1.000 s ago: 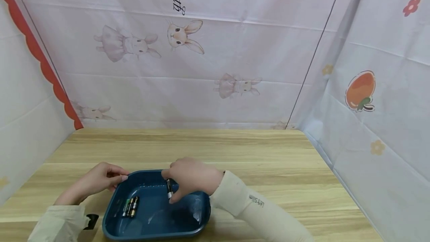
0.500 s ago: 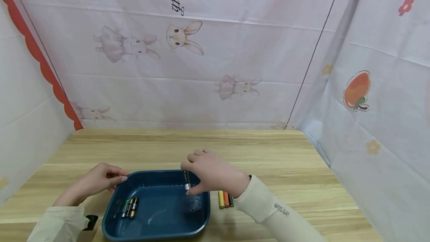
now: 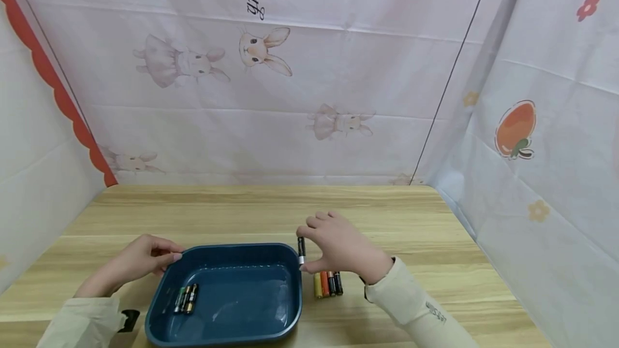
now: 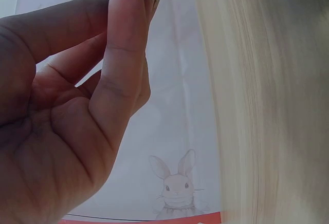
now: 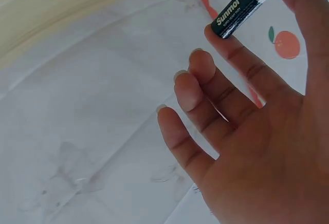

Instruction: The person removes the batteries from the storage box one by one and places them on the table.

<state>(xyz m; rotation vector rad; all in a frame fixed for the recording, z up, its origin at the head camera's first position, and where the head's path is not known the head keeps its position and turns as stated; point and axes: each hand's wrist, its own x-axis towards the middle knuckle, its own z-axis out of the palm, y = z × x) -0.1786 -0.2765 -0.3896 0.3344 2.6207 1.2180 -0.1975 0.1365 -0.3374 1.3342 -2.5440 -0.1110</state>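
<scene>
Battery [image 3: 301, 250] held just beside the far right corner of the tray [image 3: 242, 301]. At the far left corner, the left hand [image 3: 140, 261] pinches the rim; a light, steady hold there should stop the tray sliding. Three batteries [image 3: 186, 298] lie side by side near its left wall. The right hand [image 3: 340, 243] has a narrow grip, forefinger at one end of the held battery and thumb at the other; that likely calls for even pressure along its length, clear of the rim. It is dark, silver-banded toward the thumb, printed "Sunmol". Past the tray's right edge, a row of four [image 3: 325, 284], yellow, orange and two dark, lies on the worktop [image 3: 420, 251].
</scene>
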